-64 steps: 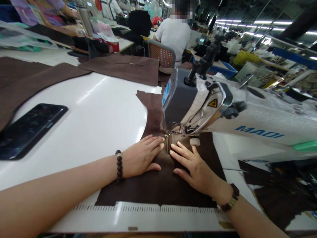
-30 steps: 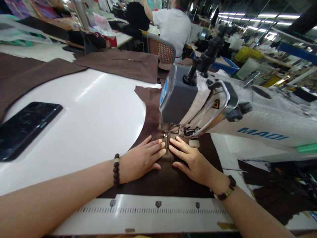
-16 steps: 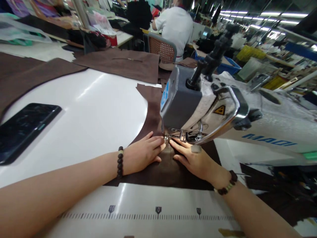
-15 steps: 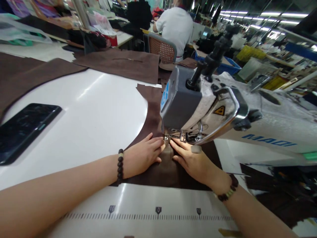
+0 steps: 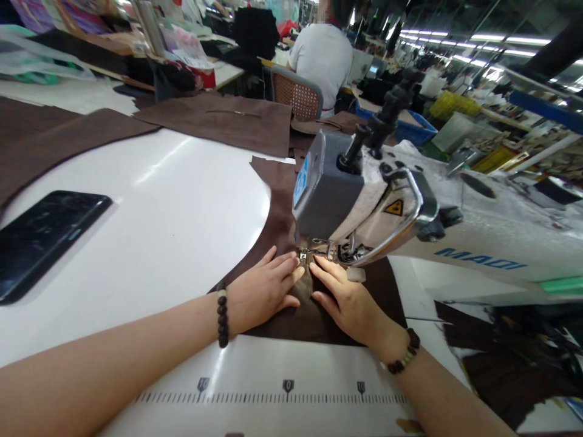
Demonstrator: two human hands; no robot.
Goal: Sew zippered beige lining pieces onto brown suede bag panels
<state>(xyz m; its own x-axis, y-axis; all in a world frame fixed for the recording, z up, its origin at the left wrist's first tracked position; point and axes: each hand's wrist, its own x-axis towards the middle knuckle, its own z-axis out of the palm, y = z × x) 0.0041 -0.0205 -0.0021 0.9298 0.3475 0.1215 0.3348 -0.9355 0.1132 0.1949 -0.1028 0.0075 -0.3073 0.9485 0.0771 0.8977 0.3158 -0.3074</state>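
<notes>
A dark brown fabric piece (image 5: 282, 206) lies under the head of a sewing machine (image 5: 332, 188). My left hand (image 5: 266, 284) rests flat on the cloth, its fingertips just left of the presser foot (image 5: 302, 255). On the other side of the foot, my right hand (image 5: 353, 303) presses on the same fabric with fingers stretched out. Both palms face down, and neither hand grips anything. The needle itself is too small to make out.
A black phone (image 5: 50, 240) lies at the left on the white table (image 5: 182, 206). More brown fabric (image 5: 228, 121) spreads along the back. A ruler scale (image 5: 273, 398) marks the front edge. Beyond sits a person in a white shirt (image 5: 322, 57).
The front edge of the fabric has shifted slightly away from me, toward the machine. My hands remain beside the presser foot, and the camera view has shifted a little.
</notes>
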